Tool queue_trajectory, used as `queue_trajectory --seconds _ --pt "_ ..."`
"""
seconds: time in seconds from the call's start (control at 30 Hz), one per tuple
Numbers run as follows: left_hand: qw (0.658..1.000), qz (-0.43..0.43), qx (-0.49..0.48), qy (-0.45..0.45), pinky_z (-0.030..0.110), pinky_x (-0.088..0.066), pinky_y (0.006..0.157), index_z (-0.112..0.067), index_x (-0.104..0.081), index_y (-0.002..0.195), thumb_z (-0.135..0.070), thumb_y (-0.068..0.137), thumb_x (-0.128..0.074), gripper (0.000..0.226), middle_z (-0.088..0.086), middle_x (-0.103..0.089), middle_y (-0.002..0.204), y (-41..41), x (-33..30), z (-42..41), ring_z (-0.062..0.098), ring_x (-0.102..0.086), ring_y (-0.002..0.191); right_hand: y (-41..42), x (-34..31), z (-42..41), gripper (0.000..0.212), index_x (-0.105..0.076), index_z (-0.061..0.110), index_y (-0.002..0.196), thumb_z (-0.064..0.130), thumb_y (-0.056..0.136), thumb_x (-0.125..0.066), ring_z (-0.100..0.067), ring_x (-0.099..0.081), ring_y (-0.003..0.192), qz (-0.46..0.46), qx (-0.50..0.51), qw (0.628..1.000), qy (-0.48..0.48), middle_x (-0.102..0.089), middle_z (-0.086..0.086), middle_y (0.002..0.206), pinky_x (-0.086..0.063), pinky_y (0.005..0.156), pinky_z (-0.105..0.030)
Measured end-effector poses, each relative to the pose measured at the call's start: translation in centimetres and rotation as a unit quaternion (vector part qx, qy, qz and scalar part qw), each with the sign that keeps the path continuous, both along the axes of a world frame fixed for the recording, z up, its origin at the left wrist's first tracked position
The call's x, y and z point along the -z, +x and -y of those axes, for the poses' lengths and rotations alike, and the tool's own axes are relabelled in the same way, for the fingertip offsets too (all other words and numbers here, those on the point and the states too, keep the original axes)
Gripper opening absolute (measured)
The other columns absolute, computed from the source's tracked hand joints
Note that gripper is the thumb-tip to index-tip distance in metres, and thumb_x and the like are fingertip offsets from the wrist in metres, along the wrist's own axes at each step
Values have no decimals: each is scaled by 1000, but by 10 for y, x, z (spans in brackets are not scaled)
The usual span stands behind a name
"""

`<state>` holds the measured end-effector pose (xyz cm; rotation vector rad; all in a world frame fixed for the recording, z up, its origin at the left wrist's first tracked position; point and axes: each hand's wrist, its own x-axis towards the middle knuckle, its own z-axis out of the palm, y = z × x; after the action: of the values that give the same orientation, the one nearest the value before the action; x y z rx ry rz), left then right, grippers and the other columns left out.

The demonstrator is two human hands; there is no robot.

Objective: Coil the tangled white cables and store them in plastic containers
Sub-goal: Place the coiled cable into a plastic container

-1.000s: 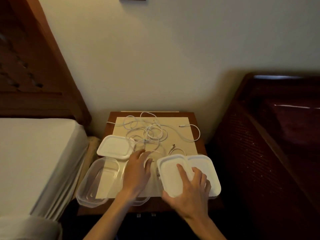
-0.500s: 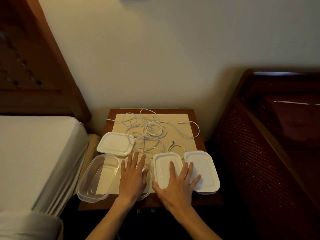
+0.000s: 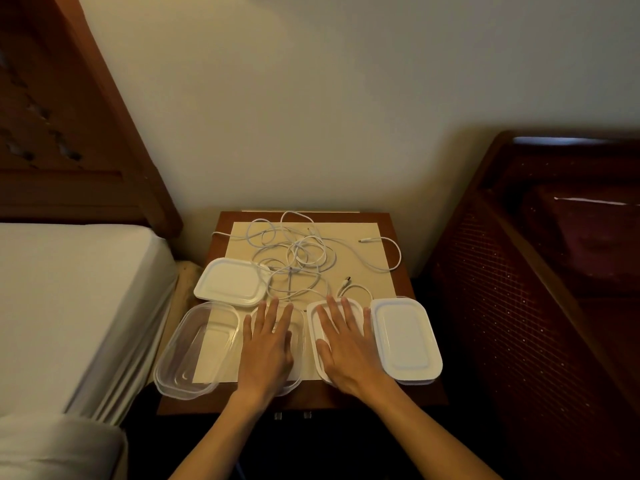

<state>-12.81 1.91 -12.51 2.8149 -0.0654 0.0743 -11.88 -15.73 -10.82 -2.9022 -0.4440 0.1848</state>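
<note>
Head view: small brown wooden bedside table [image 3: 401, 285] set against pale wall, between white-sheeted bed [image 3: 69, 306] and dark woven chair [image 3: 519, 306]. Left hand [image 3: 266, 348] laid flat, fingers spread, on clear plastic container [image 3: 298, 327]. Right hand [image 3: 349, 344] laid flat, fingers spread, on white rectangular lid [image 3: 317, 327]. Tangled white cables [image 3: 298, 254] lay uncoiled behind hands.
</note>
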Motion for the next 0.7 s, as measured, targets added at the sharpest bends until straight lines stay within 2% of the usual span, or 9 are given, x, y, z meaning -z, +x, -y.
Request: queue_trajectory --seconds 0.13,0.27,0.37,0.47,0.57,0.63,0.7 --pt "1000 -3 -5 0 46 2 120 -31 -17 153 -30 102 -34 53 0 -3 162 1 -4 2 23 4 150 1 5 -1 64 6 36 154 55 96 -13 -17 27 146 1 4 1000 3 30 14 157 27 111 -46" --pt "1000 16 5 6 49 -8 119 -26 -27 151 -20 99 -42 55 4 -14 161 2 0 1 26 -6 150 -1 6 -2 62 2 33 155 44 99 -23 -15 28 146 2 4 1000 10 25 10 160 20 116 -48" --pt "1000 18 7 14 50 -11 118 -24 -30 150 -16 97 -46 56 5 -19 160 1 3 0 27 -11 149 -3 6 -3 63 2 32 155 43 98 -22 -16 28 146 -5 10 1000 12 25 8 161 16 117 -50" --pt "1000 8 6 6 49 -8 119 -25 -29 151 -15 98 -43 55 5 -16 161 4 1 0 26 -7 150 -1 2 -3 63 7 32 155 43 100 -22 -17 31 145 -30 8 999 10 31 9 158 18 117 -52" --pt "999 51 -3 -10 51 -12 119 -19 -39 146 -14 98 -41 49 9 -23 159 3 -4 4 27 -11 149 -2 -8 3 62 8 36 154 40 102 -25 -12 35 142 -12 -13 999 44 35 13 155 23 114 -49" --pt "995 87 1 -56 44 -8 120 -17 -43 143 -20 98 -36 46 8 -28 157 2 -13 18 25 -13 149 -2 -18 20 60 2 38 154 33 102 -27 -6 29 144 22 8 993 112 25 17 159 23 116 -43" --pt "990 80 39 -106 40 -4 122 -20 -38 146 -26 101 -30 46 4 -23 159 1 -25 45 21 -6 150 0 -21 45 58 -10 33 155 28 99 -24 -8 20 148 47 69 987 139 10 15 162 11 120 -47"
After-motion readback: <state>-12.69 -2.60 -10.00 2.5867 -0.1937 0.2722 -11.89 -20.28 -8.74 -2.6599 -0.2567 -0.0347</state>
